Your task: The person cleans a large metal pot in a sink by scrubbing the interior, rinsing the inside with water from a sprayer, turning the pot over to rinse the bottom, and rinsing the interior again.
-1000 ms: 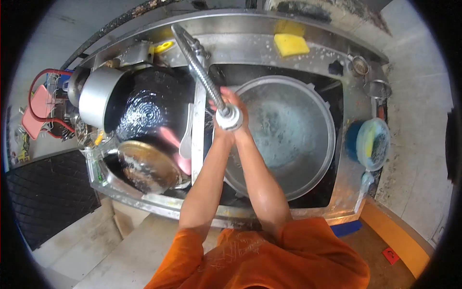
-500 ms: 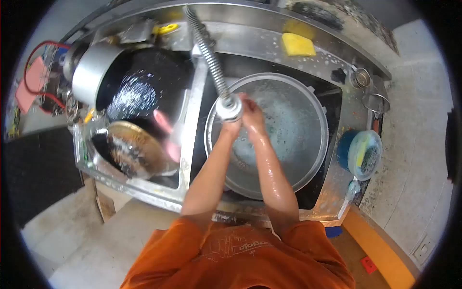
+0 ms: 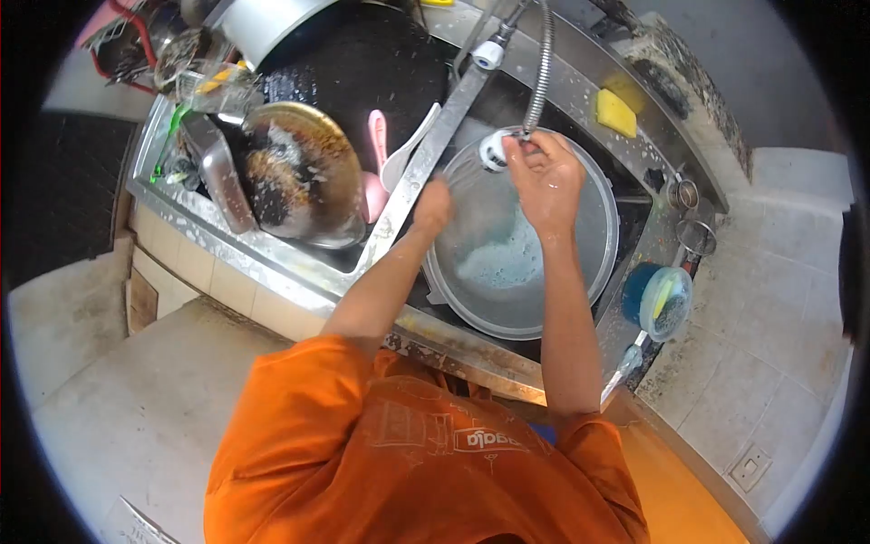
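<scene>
My right hand is closed on the white spray head, whose coiled metal hose rises behind it. Water fans from the spray head toward the left, over the large round metal basin. Bluish foamy water lies in the basin, beneath my right hand. My left hand is by the basin's left rim, close to the sink divider; it is blurred and its fingers cannot be made out. A pink-handled utensil and a white ladle lie left of the divider.
The left sink holds a large dark pan, a stained round lid and a metal tray. A yellow sponge sits on the back ledge. On the right ledge are small strainers and a blue tub.
My hands have moved apart: the right one now holds the spray head, and the left has shifted left toward the divider. The view has turned and shifted.
</scene>
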`<state>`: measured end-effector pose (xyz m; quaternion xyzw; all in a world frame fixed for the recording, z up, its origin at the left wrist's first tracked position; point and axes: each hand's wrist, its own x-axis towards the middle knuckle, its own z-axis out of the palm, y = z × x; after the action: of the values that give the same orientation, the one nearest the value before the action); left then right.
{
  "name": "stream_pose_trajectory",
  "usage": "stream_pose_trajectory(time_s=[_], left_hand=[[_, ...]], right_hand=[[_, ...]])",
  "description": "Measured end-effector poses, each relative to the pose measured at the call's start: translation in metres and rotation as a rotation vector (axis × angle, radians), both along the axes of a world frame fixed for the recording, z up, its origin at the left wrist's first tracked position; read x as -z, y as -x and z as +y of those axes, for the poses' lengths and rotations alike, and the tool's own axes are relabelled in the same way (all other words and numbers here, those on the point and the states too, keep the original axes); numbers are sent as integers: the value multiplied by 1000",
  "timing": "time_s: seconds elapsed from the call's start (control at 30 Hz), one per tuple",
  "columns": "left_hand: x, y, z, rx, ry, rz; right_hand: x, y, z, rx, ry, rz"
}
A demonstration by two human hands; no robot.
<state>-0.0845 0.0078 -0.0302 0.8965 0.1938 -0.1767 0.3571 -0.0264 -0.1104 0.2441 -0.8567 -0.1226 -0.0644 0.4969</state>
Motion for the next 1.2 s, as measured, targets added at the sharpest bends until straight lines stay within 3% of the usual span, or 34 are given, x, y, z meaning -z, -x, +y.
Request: stream_pose_trajectory(time_s=[0.07,0.2,0.3,0.37,0.47,0.53,0.63,0.73,0.8,0.87,0.93,0.97,1.03,1.07,1.13,1.17,1.2], left_hand=[[-11,-5,0,-45,-54,-196],[-59,53,-1,-277,258,-112],[-72,89,4,-160,110,54],[-54,79,23,242,108,95],[-67,89,22,158,167,166],[-53,106,15,477,40,214],[-15,130,0,453,-25,88],[-33,137,-28,816,-410,397],[-106,151,-39,469,-656,-148],[-115,149,-38,686,-773,-216],[-142,118,-45,1298,-392,407],[-128,120,-61,1322,-370,409],[-104,118,-91,1292,-5,603],[-105,116,-107,1302,-5,607],[-113,122,-143,1078,277,691],[-107,122,-146,1081,269,689],[-95,128,-146,948,150,696]], right_hand=[[1,-2,3,-42,21,2],[5,-1,10,-116,172,-4],[8,-5,16,-182,206,-34],[11,-4,17,-186,195,17],[9,-5,20,-135,145,71],[5,-2,21,-124,158,148],[9,1,21,-121,123,138],[14,0,20,-125,116,126],[8,-1,11,-120,141,130],[-9,-3,-7,-210,285,71],[-23,-10,-35,-240,372,60],[-27,-11,-50,-229,372,133],[-54,-1,-65,-153,417,247],[-43,-3,-72,-145,416,253],[-15,-8,-85,-321,303,-136],[-40,-5,-70,-221,540,-41],[-54,-14,-61,-212,538,-39]])
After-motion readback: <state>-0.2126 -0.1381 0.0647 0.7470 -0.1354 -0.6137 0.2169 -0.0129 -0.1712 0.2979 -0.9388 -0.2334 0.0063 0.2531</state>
